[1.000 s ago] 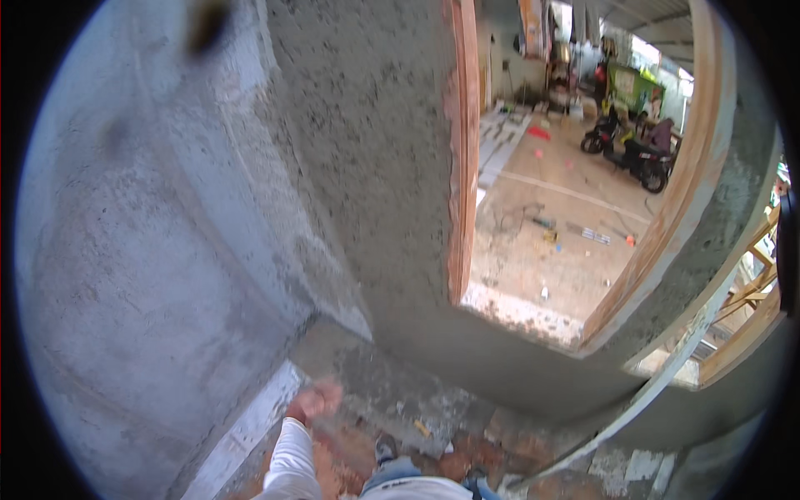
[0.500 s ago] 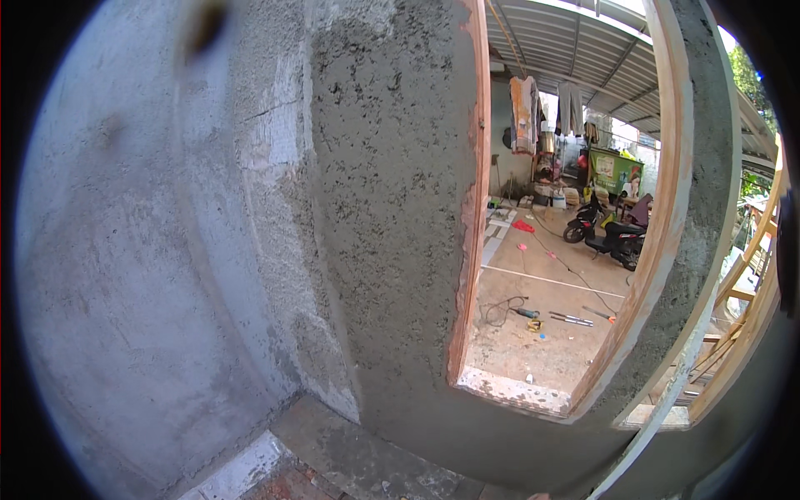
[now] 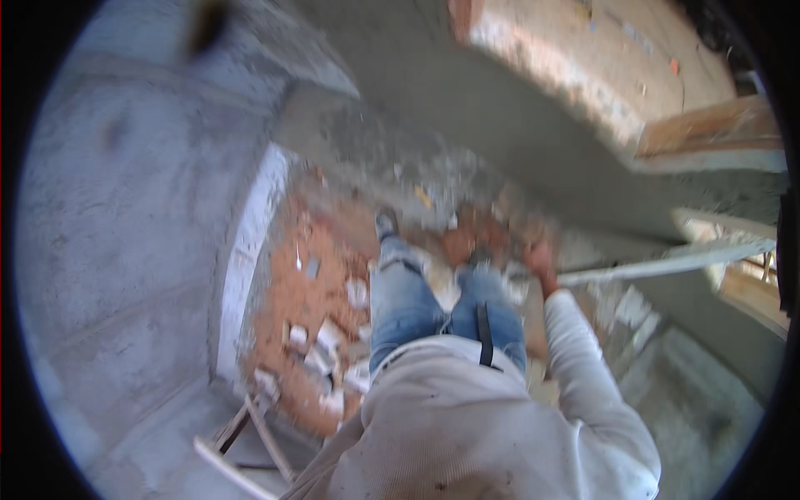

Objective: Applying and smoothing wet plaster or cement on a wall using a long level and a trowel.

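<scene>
My right hand (image 3: 538, 257) reaches down in front of my right leg, its sleeve rolled back from the wrist. Motion blur smears the fingers, so I cannot make out their grip. Right beside that wrist is the near end of a long pale straight board (image 3: 658, 264). It slants away to the right across the grey plastered wall (image 3: 533, 137), toward a window opening. Whether the hand touches the board is unclear. My left hand is out of view; my torso covers the left arm.
Broken white pieces (image 3: 329, 335) and rubble lie on the reddish dirt floor (image 3: 287, 312) left of my legs. Wooden pieces (image 3: 267, 440) stand at lower left. A pale ledge (image 3: 250, 250) runs along the left wall (image 3: 142, 225). A window sill (image 3: 567, 71) crosses the upper right.
My view has tipped down from the wall and window to the floor. My legs, torso and right arm have come into sight. The pale board now lies flatter across the view.
</scene>
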`<control>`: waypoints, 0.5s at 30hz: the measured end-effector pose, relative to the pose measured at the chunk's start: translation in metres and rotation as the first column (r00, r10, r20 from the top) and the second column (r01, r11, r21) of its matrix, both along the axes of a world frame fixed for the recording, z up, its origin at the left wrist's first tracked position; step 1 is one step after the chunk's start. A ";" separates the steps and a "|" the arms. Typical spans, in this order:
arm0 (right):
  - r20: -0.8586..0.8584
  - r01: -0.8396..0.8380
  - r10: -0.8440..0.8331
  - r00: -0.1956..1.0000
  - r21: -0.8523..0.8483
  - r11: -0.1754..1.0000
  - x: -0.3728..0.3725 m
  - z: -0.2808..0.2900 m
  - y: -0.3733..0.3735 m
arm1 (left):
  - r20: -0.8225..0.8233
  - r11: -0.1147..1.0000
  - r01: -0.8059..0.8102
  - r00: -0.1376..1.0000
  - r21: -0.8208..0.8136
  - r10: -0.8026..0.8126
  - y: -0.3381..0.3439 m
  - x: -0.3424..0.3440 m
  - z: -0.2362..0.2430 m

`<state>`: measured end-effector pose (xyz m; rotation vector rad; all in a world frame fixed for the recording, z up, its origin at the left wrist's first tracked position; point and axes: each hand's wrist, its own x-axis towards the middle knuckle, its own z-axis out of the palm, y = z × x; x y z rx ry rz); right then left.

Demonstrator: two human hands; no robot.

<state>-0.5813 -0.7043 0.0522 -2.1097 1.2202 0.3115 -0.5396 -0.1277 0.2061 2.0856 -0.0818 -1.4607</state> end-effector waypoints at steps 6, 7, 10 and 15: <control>-0.337 -0.361 0.358 0.871 0.055 0.931 -0.021 0.009 0.032 | -0.318 0.998 -0.002 0.948 0.061 0.021 0.076 0.039 0.036; -0.355 -0.465 0.479 0.803 0.130 0.876 -0.008 0.018 0.047 | -0.433 0.996 0.019 0.901 0.093 0.023 0.120 0.071 0.021; -0.395 -0.514 0.527 0.753 0.147 0.845 -0.054 -0.020 0.038 | -0.562 0.934 0.336 0.752 -0.124 -0.345 0.090 0.198 -0.053; -0.316 0.076 -0.008 0.949 0.205 0.976 0.066 -0.076 0.160 | -0.141 -0.124 0.684 -0.030 0.719 -0.989 0.167 0.449 -0.166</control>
